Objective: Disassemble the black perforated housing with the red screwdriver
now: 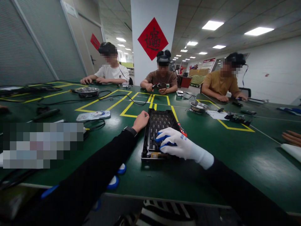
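A black rectangular case [154, 125] lies lengthwise on the green table in front of me, with rows of small light pieces in its recessed middle. A yellowish part [158, 155] shows at its near end. My left hand [141, 121], bare, is closed at the far left edge of the case, thumb and fingers pressed together. My right hand [177, 142] wears a white glove with blue fingers. Its fingers lie apart on the inner panel near the close end; part of the panel is hidden beneath them. A red-rimmed object [182, 129] sits against the case's right side, partly covered.
Blue-and-white glove fingertips [113, 182] poke out below my left forearm. Metal bowls [87, 91] [199, 106], cables and a pale phone-like slab [93, 115] lie farther off. Yellow tape outlines [127, 108] mark the table. Three people sit opposite, one holding a dark tool [157, 85].
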Action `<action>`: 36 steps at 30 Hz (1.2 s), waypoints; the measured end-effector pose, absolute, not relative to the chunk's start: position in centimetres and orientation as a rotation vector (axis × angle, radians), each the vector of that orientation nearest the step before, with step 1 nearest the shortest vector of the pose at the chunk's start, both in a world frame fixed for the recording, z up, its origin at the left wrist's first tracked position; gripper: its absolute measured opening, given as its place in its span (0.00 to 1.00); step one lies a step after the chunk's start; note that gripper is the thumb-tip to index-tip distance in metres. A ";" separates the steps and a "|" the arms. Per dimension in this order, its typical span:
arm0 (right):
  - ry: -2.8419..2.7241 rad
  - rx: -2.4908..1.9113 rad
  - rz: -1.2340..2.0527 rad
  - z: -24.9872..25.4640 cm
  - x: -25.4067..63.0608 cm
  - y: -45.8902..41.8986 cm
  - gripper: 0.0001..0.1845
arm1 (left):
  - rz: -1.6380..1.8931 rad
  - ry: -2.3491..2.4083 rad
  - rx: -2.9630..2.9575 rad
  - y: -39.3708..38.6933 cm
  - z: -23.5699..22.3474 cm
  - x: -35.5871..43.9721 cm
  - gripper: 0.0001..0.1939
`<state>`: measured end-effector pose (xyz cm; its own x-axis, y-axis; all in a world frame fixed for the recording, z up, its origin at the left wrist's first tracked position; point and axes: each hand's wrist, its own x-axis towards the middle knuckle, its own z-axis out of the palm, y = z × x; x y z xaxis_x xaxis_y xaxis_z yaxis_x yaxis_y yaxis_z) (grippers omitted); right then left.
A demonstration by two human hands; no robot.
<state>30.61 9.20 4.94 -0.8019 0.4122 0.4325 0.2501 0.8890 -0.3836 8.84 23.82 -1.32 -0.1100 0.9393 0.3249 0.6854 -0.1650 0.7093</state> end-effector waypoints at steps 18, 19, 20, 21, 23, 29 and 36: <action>-2.606 -0.473 0.475 5.4 30.6 8.9 0.10 | 1.163 1.778 1.896 24.4 -1.9 8.5 0.06; -2.618 -0.477 0.472 5.5 30.6 8.8 0.10 | 1.164 1.778 1.897 24.4 -1.9 8.5 0.06; -2.630 -0.482 0.466 5.5 30.5 8.8 0.10 | 1.165 1.779 1.899 24.4 -1.9 8.5 0.06; -2.639 -0.487 0.456 5.5 30.5 8.8 0.10 | 1.166 1.779 1.900 24.3 -1.8 8.6 0.06; -2.640 -0.485 0.433 5.4 30.5 8.8 0.10 | 1.168 1.781 1.903 24.2 -1.7 8.6 0.05; -2.585 -0.427 0.375 4.8 30.5 9.2 0.08 | 1.161 1.793 1.903 24.0 -1.4 8.7 0.05; -2.642 -0.431 0.268 4.9 30.3 9.2 0.09 | 1.143 1.804 1.892 23.8 -1.2 8.8 0.05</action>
<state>30.30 9.23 4.90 -0.8510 0.3424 0.3982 0.2553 0.9323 -0.2560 8.76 23.76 -1.20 -0.0971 0.9352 0.3404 0.7076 -0.1756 0.6845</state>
